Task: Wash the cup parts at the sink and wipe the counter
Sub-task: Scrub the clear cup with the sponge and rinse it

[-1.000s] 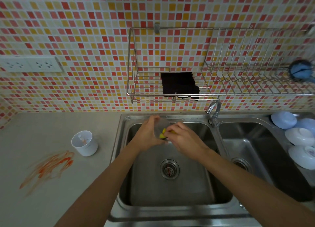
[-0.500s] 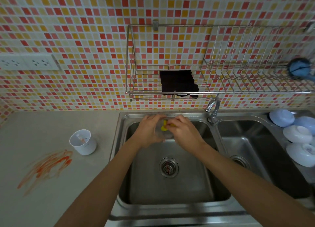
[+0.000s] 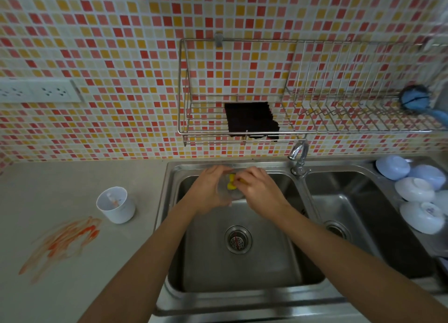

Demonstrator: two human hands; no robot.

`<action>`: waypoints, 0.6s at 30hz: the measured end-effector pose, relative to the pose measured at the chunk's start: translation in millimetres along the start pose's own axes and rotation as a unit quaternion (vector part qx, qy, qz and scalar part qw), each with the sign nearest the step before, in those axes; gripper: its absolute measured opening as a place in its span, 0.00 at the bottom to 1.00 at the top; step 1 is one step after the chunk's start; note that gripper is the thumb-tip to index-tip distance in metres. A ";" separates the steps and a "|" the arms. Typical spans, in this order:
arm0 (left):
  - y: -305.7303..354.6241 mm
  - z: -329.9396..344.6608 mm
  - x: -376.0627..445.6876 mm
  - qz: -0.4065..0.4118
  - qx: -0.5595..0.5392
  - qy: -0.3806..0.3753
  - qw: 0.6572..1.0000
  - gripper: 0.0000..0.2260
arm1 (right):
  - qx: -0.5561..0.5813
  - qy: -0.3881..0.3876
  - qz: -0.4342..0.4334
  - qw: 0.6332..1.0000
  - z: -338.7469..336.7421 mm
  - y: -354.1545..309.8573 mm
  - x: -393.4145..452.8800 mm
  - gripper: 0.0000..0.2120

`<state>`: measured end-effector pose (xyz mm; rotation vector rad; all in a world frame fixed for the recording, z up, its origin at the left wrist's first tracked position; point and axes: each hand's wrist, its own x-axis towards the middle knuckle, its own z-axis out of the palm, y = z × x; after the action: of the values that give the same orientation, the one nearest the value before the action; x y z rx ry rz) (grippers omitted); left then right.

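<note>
Over the back of the left sink basin (image 3: pixel 242 269) my left hand (image 3: pixel 209 189) grips a clear cup part (image 3: pixel 229 194). My right hand (image 3: pixel 259 189) presses a yellow sponge (image 3: pixel 231 182) into it; most of the sponge is hidden by my fingers. A white cup (image 3: pixel 116 205) with orange smears inside stands upright on the grey counter (image 3: pixel 72 177), left of the sink. An orange-red smear (image 3: pixel 63 242) spreads over the counter in front of that cup.
The tap (image 3: pixel 299 155) stands between the two basins. A wall-mounted wire rack (image 3: pixel 303 131) holds a dark cloth (image 3: pixel 251 119) and a blue brush (image 3: pixel 415 99). Several upturned bowls (image 3: pixel 412 189) lie right of the right basin (image 3: pixel 358 213). Sockets (image 3: pixel 38 91) are on the tiled wall.
Both hands stayed over the back of the left basin, shifting slightly as the sponge rubs the clear part. The view tilted a little.
</note>
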<state>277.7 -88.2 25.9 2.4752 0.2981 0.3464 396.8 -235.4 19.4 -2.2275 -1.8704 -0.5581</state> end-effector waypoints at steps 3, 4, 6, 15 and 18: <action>-8.1 -1.1 -4.5 -0.001 0.040 0.005 0.999 0.38 | 0.121 -0.029 0.080 0.989 5.6 -19.4 -8.7 0.14; -11.8 0.7 -6.9 -0.002 0.047 -0.001 0.999 0.39 | 0.172 -0.052 0.109 0.978 5.2 -24.1 -10.9 0.13; -19.0 5.8 -12.3 -0.017 0.036 -0.014 0.999 0.40 | 0.249 -0.091 0.154 0.952 1.1 -27.8 -12.3 0.13; -39.0 2.1 -16.9 -0.096 -0.027 0.020 0.995 0.39 | 0.482 0.038 0.368 0.794 -46.7 -12.8 21.1 0.08; -40.5 0.1 -13.3 -0.090 -0.030 0.025 0.995 0.38 | 0.539 0.115 0.369 0.749 -69.6 -10.3 57.3 0.06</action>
<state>260.0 -60.3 -1.0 2.3618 0.5209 0.3367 383.0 -207.2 104.6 -1.6675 -0.6576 0.3349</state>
